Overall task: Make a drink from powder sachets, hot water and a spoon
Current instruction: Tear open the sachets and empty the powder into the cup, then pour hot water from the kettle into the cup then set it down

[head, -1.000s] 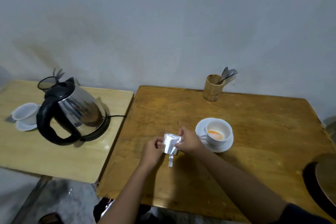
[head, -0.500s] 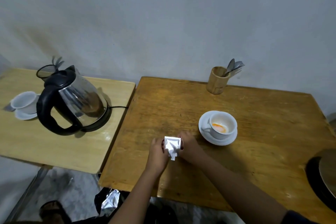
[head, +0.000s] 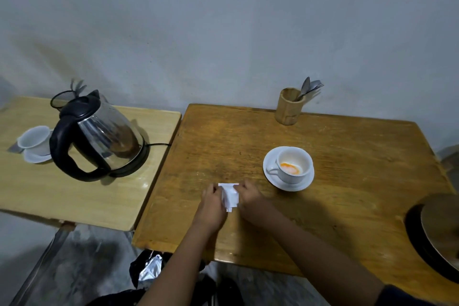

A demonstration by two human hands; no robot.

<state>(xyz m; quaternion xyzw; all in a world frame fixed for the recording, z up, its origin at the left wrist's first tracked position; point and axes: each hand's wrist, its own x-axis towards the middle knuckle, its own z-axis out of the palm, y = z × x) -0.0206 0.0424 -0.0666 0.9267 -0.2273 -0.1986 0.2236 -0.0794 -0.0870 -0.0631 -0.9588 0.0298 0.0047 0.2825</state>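
A small silvery-white sachet (head: 230, 196) is held between my left hand (head: 210, 207) and my right hand (head: 250, 200), just above the brown wooden table (head: 347, 206), with a torn strip hanging from its lower edge. To the right stands a white cup (head: 293, 165) on a white saucer (head: 272, 177), with orange and white powder in its bottom. A steel kettle with a black handle (head: 104, 139) sits on its base on the lighter table (head: 74, 196) at left. Spoons (head: 309, 88) stick out of a wooden holder (head: 288, 109) at the back.
A second white cup on a saucer (head: 34, 144) stands left of the kettle. A dark round object (head: 437, 233) lies at the table's right edge. A foil packet (head: 150, 267) shows below the table's front edge. A narrow gap separates the two tables.
The view has shifted, and the hands with the sachet now sit lower and nearer the table's front edge. The sachet has turned to show its white face.
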